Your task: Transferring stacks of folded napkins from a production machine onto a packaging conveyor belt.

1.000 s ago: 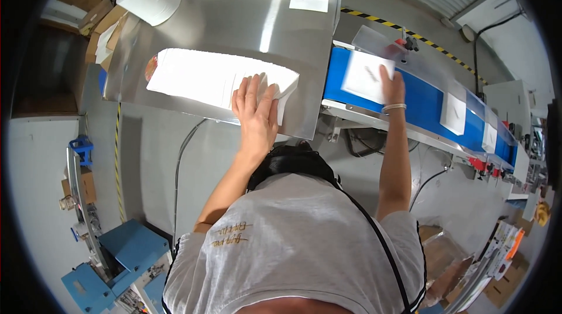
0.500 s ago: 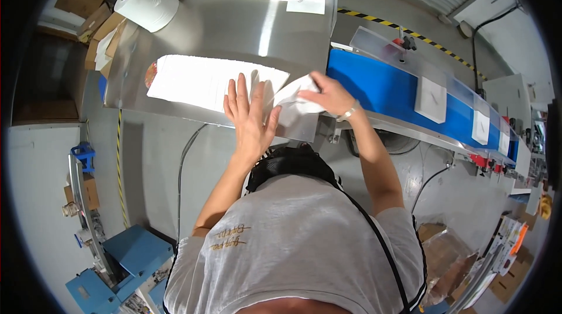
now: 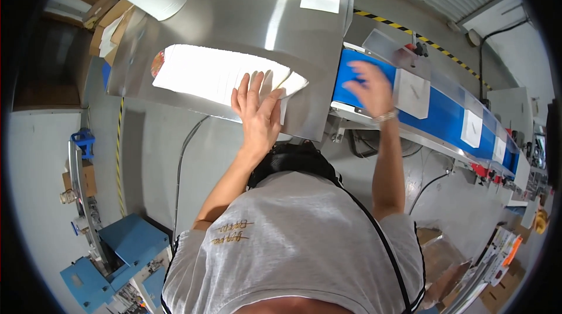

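The left hand [image 3: 257, 116] hid part of the white stack [image 3: 202, 72] on the metal table [image 3: 234, 18]; I couldn't tell whether it gripped. The right hand [image 3: 376, 93], blurred, hung empty, fingers parted, over the blue belt [image 3: 444, 106].

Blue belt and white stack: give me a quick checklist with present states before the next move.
1. Left hand on the white stack: ok, fingers spread over its right part.
2. Right hand empty: ok, nothing seen in it, though it is blurred over the blue belt.
3. Right hand clear of the nearest packet: cannot tell, their edges look very close.
4. Packets on the belt spaced apart: ok, blue shows between all three.
5. Stack's right end even: not ok, the end pieces fan outward.
6. Undersides of the belt packets: cannot tell, hidden.
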